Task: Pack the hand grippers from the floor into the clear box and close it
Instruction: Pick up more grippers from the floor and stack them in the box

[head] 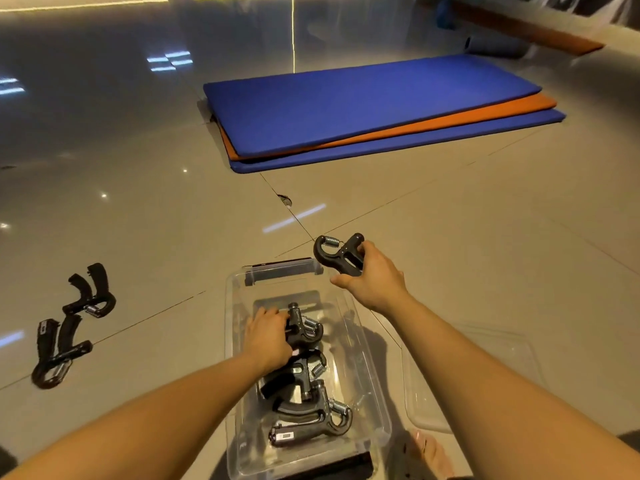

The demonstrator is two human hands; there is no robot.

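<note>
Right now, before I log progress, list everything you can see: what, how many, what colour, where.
clear box: one, transparent, on the floor between the forearms, open.
hand grippers in the box: about three or four, black with metal springs, overlapping, exact count unclear.
hand grippers on the floor: about three, black, left of the box.
held hand gripper: one, black, above the box's far right corner.
lid: one, clear, on the floor right of the box.
mats: three stacked, blue, orange, blue, farther back.
left hand: inside the box, on a gripper.
right hand: gripping the held one.
</note>
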